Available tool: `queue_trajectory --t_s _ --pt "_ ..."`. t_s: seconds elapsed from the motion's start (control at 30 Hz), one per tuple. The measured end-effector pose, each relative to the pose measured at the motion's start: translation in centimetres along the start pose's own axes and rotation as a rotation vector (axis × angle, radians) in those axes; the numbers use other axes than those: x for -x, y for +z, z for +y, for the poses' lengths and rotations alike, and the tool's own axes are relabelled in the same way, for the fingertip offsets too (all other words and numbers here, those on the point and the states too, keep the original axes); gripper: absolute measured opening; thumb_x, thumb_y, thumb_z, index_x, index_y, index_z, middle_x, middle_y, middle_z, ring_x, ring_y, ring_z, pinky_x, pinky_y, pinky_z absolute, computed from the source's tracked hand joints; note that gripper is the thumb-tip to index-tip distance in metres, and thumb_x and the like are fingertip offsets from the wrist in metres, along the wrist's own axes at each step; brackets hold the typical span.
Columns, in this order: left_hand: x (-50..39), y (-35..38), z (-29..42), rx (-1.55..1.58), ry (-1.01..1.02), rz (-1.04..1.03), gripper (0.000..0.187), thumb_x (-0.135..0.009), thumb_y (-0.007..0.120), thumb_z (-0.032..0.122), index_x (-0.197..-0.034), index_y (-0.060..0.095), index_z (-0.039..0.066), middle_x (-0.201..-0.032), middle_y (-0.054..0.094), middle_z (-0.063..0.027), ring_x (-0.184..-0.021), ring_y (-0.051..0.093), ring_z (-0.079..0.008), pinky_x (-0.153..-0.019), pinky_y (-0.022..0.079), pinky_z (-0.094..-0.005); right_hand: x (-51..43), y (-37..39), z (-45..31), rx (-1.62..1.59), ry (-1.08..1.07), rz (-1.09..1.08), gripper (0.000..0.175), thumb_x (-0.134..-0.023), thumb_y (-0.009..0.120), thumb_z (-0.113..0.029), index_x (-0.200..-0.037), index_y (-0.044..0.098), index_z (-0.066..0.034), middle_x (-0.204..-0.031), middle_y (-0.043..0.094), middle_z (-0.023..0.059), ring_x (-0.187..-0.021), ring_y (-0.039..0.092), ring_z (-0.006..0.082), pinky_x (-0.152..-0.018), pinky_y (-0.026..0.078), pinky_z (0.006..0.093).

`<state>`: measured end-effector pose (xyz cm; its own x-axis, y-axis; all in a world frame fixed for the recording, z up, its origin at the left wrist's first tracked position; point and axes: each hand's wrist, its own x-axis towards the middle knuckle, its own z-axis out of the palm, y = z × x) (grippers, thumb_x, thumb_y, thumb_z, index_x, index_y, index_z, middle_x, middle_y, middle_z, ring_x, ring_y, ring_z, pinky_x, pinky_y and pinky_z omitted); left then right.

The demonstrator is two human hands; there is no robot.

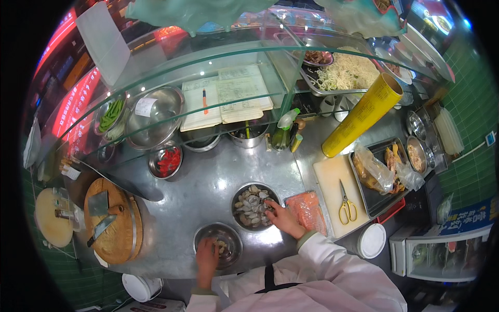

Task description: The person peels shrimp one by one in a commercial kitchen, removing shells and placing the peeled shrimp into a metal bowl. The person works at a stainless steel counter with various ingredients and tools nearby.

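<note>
In front of me, on the steel counter, two metal bowls stand close together. The farther steel bowl (235,224) is filled with small greyish shellfish (251,202), perhaps clams. My right hand (281,219) reaches over its right side, fingertips on the shellfish; whether it grips one cannot be told. Nearer and to the left is a second steel bowl (237,255) with a few yellowish-brown pieces (222,245) at its bottom. My left hand (207,253) is over the left part of that bowl, blurred, fingers pointing in; what it holds is hidden.
A vacuum-packed orange-pink block (307,212) lies right of the bowls, beside a white cutting board (331,175) with gold-handled scissors (347,210). At left, a round wooden chopping block (117,238) carries a cleaver (102,228). Behind stand a bowl of red peppers (168,160) and a yellow tube (358,117).
</note>
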<state>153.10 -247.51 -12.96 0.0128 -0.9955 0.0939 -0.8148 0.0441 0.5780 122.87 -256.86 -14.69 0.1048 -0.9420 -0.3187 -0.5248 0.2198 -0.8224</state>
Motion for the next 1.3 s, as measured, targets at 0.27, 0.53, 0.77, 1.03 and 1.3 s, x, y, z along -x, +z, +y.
queue_trajectory --t_s 0.27,0.53,0.77,1.03,1.3 --pt "-7.2 7.6 5.1 -0.172 0.160 -0.126 0.028 -0.078 0.072 0.027 -0.094 0.062 0.007 -0.087 0.064 -0.0128 -0.088 0.058 -0.0328 -0.079 0.043 -0.0444 3.8 0.0 -1.3 0.113 0.018 0.072 0.034 -0.093 0.055 -0.033 -0.119 0.059 -0.0120 -0.071 0.066 0.0156 -0.069 0.065 0.0358 -0.064 0.051 0.0457" --pt "-8.4 9.6 3.7 -0.071 -0.005 -0.173 0.028 -0.077 0.072 0.025 -0.095 0.062 0.007 -0.082 0.066 -0.0127 -0.083 0.060 -0.0328 -0.077 0.045 -0.0465 5.8 0.7 -2.3 -0.037 0.036 0.052 0.033 -0.093 0.055 -0.032 -0.117 0.060 -0.0094 -0.071 0.065 0.0153 -0.068 0.065 0.0327 -0.063 0.049 0.0419" --pt "-8.0 7.7 2.7 0.351 -0.299 -0.143 0.029 -0.081 0.071 0.017 -0.103 0.063 0.001 -0.085 0.070 -0.0151 -0.073 0.068 -0.0254 -0.069 0.053 -0.0360 4.6 3.0 -2.3 -0.221 0.059 -0.105 0.031 -0.094 0.055 -0.028 -0.118 0.060 -0.0091 -0.072 0.067 0.0106 -0.068 0.067 0.0228 -0.064 0.051 0.0363" --pt "-7.9 5.8 4.2 0.897 -0.383 -0.282 0.024 -0.087 0.066 0.006 -0.109 0.062 -0.001 -0.096 0.068 -0.0109 -0.085 0.065 -0.0148 -0.074 0.052 -0.0276 3.0 3.9 -3.9 -0.552 0.153 -0.251 0.034 -0.099 0.049 -0.032 -0.113 0.060 -0.0031 -0.081 0.067 0.0075 -0.064 0.063 0.0131 -0.053 0.050 0.0258" --pt "-7.9 4.6 8.1 0.951 -0.270 -0.253 0.019 -0.088 0.060 0.002 -0.106 0.062 0.001 -0.099 0.065 -0.0110 -0.086 0.065 -0.0200 -0.077 0.051 -0.0305 2.2 3.3 -2.4 -0.639 0.149 -0.235 0.033 -0.101 0.043 -0.026 -0.102 0.062 0.0013 -0.081 0.069 0.0092 -0.069 0.066 0.0158 -0.062 0.053 0.0272"
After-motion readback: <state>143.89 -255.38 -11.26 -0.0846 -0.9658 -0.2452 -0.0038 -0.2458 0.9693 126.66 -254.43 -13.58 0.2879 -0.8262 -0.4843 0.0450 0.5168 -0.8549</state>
